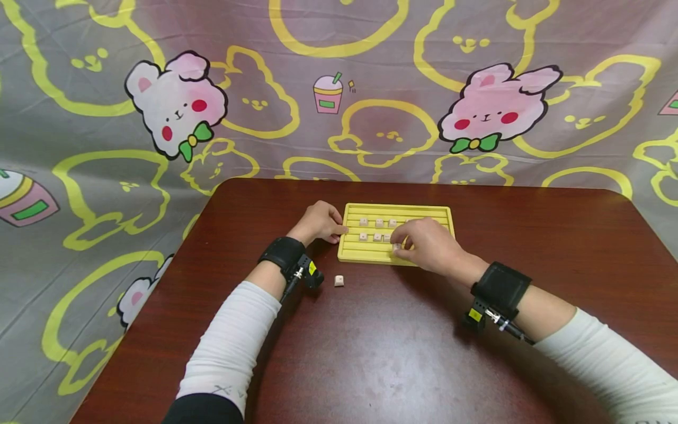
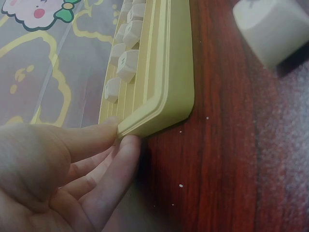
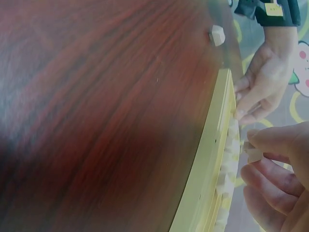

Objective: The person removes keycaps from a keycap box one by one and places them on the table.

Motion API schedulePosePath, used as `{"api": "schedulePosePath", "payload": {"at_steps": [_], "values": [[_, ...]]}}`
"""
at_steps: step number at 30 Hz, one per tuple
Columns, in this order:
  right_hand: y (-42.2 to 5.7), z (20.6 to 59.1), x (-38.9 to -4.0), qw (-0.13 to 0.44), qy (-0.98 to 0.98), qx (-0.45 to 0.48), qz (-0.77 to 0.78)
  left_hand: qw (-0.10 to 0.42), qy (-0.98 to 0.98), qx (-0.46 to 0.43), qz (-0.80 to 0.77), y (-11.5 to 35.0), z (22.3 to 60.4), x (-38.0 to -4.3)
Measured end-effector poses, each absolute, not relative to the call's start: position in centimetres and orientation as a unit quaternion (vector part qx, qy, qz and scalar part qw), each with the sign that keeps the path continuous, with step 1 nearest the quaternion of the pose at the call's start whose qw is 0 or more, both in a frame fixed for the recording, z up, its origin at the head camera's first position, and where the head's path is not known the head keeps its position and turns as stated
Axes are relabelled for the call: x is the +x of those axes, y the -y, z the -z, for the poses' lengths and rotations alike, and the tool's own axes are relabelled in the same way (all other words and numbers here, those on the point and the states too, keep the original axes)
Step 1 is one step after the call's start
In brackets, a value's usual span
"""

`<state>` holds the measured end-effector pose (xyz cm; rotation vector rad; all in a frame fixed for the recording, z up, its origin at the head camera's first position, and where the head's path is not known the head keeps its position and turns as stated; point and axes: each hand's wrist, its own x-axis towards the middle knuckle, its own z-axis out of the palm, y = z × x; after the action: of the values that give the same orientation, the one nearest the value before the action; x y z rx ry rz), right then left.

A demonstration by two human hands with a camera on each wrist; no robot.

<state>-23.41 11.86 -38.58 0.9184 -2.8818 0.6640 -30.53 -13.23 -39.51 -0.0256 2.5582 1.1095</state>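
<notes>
A yellow ridged tray (image 1: pixel 365 255) lies on the table with several off-white keycaps (image 1: pixel 363 237) standing in two rows. My left hand (image 1: pixel 321 221) grips its left edge; in the left wrist view the thumb (image 2: pixel 91 140) and a finger (image 2: pixel 120 166) pinch the corner. Over the tray's right half, my right hand (image 1: pixel 428 244) pinches a keycap (image 3: pixel 253 152) between thumb and fingertips. The right hand hides part of the tray's right side. One loose keycap (image 1: pixel 339 281) sits on the table just in front of the tray.
The dark red-brown wooden table (image 1: pixel 381 353) reaches back to a grey curtain (image 1: pixel 307 141) with cartoon prints. Each wrist wears a black strap, the left strap (image 1: pixel 283 255) and the right strap (image 1: pixel 500 288), with a small camera attached.
</notes>
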Motion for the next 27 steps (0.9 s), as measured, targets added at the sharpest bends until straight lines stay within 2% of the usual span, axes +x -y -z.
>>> {"api": "schedulePosePath", "payload": {"at_steps": [16, 27], "values": [[-10.1, 38.5, -22.3, 0.033, 0.915, 0.34, -0.213, 0.168, -0.904, -0.002, -0.392, 13.2, 39.4, -30.3], [-9.2, 38.5, -21.7, 0.011, 0.913, 0.346, -0.216, 0.165, -0.905, -0.007, -0.393, 13.1, 39.6, -30.4]]}}
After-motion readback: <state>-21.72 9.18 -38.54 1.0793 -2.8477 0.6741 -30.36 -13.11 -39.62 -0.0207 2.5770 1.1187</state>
